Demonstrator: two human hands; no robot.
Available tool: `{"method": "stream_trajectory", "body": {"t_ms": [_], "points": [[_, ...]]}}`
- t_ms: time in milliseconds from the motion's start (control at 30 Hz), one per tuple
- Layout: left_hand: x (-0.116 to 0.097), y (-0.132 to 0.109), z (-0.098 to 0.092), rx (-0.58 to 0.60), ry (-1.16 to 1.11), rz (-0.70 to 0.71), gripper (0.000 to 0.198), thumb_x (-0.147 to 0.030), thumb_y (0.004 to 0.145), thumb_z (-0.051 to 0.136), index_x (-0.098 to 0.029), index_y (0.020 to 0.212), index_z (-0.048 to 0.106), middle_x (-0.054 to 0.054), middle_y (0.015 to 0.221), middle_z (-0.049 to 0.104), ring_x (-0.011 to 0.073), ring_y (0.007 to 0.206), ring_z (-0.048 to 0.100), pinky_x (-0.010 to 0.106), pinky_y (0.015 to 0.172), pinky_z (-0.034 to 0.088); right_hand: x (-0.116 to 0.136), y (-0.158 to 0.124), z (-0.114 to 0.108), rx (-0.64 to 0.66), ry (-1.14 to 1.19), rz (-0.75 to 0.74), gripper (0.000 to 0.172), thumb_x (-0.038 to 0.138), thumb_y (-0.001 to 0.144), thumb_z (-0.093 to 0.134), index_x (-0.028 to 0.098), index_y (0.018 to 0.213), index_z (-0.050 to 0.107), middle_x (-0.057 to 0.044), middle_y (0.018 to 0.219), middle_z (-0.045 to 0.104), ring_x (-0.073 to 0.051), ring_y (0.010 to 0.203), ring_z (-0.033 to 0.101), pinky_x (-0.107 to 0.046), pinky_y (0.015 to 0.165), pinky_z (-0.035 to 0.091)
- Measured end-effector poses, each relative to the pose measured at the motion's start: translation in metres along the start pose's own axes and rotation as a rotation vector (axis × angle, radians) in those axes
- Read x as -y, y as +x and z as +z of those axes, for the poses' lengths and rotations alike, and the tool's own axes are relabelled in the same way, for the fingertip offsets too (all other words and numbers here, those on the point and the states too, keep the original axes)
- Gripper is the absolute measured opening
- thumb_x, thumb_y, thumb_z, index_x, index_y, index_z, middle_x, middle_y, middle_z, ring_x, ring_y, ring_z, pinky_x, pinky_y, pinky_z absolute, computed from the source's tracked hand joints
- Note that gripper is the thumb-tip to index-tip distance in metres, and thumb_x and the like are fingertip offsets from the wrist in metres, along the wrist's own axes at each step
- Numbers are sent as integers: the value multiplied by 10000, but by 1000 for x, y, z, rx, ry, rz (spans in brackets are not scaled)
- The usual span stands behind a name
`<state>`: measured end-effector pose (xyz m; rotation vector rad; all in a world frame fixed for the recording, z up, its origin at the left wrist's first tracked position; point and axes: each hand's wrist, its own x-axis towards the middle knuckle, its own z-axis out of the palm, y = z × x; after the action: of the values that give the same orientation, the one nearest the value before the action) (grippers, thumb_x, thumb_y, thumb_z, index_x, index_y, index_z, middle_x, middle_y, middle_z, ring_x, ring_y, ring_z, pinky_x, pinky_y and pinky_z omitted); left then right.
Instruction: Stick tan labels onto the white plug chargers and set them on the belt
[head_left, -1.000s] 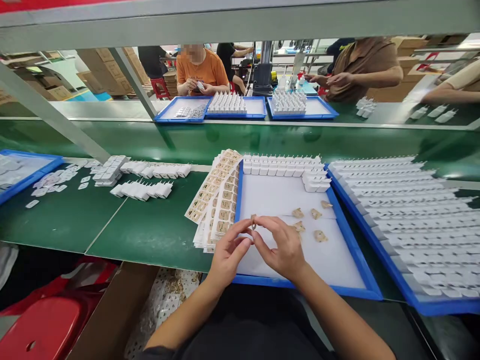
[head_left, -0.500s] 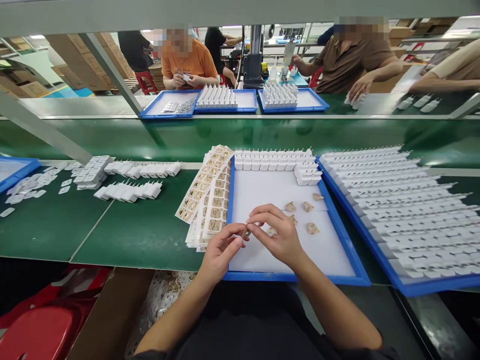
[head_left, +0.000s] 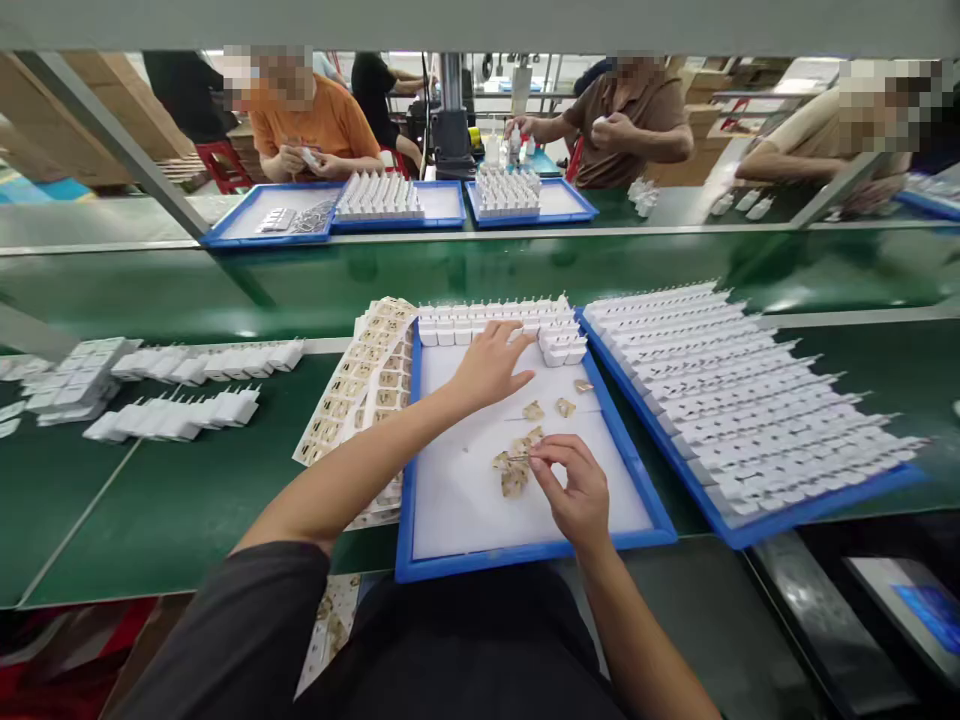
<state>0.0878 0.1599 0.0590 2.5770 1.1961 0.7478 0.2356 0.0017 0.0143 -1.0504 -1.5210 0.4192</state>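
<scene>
My left hand (head_left: 495, 365) reaches over the blue-rimmed tray (head_left: 420, 540), fingers spread, close to the white plug adapters (head_left: 480, 325) standing in rows at its far end. Nothing shows in its fingers. My right hand (head_left: 576, 485) is pinched at the fingertips on a thin, pointed tool (head_left: 519, 458), whose exact kind is hard to make out. Its tip lies over a clump of crumpled brown peeled pieces (head_left: 513, 480) on the tray. A few more brown pieces (head_left: 565, 407) lie apart beyond it.
Stacked sheets of brown-backed stickers (head_left: 341, 395) lean against the tray's left side. A second tray (head_left: 701, 510) full of white adapters stands at the right. More adapters (head_left: 180, 415) lie at the left. Co-workers (head_left: 315, 125) sit across the green bench behind trays.
My hands were together around a small brown piece; now they are apart. The left has moved forward to the adapters, the right stays low. Brown pieces are now clumped together. The view has turned right.
</scene>
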Motion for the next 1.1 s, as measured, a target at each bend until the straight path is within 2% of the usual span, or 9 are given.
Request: {"method": "stream_trajectory", "body": {"t_ms": [100,200,367,500,600,700,833,967,1100], "points": [[-14,47,41,90,162,3,609,-306,813,791,-155,1357,563,227,1612,355,402,1471,342,558,1161,346,-6,-5,-3,-35,-62,12,116,124,919,655,219,920,720,-44,869,691,-169,773,661,-290,632,555],[-25,68,71,95,164,-40,501,-220,809,776,-118,1265,596,258,1644,276,418,1494,309,569,1176,308,-6,-5,-3,-24,-75,23,106,128,925,647,210,918,715,-46,869,688,-160,749,646,-288,634,550],[-25,67,65,92,66,-56,292,-78,835,658,-141,1116,611,213,1422,564,363,1350,489,530,1085,414,-6,-5,-4,1,-59,51,108,136,937,634,208,925,714,-50,883,679,-153,742,628,-295,652,545],[-18,27,15,137,-162,-80,294,-275,853,730,-194,1076,558,70,1084,692,216,980,662,346,851,557,-7,-6,-6,14,-10,64,106,137,939,637,217,929,705,-49,875,680,-167,791,633,-297,664,532],[-17,-30,-27,81,-853,-262,446,-345,732,853,-207,1023,545,45,1077,654,183,935,652,285,770,562,-7,-6,-6,28,61,92,94,149,939,645,227,930,698,-44,883,686,-172,823,635,-297,685,522],[-21,-93,-51,-7,-1243,-448,559,-299,660,913,-216,1101,581,26,1032,648,149,872,643,245,743,535,-5,-4,-2,78,210,172,78,188,953,641,242,934,694,-33,882,676,-172,837,632,-298,703,514],[-27,-152,-46,-125,-1492,-573,516,-345,675,912,-210,1094,643,17,946,674,160,839,656,271,761,539,12,0,10,213,466,258,74,237,973,627,252,959,699,-21,853,658,-157,778,611,-289,680,504],[-32,-179,-28,-177,-1523,-565,400,-404,757,860,-208,1060,687,20,879,707,158,804,663,253,735,521,36,4,26,363,661,296,34,266,943,681,247,935,708,-10,816,663,-146,743,617,-284,686,511],[-31,-192,-13,-254,-1314,-454,367,-432,888,736,-237,1198,699,89,1228,720,242,1113,676,336,932,545,47,3,38,356,726,357,32,274,920,716,248,902,717,4,785,656,-131,704,606,-266,658,502]]}}
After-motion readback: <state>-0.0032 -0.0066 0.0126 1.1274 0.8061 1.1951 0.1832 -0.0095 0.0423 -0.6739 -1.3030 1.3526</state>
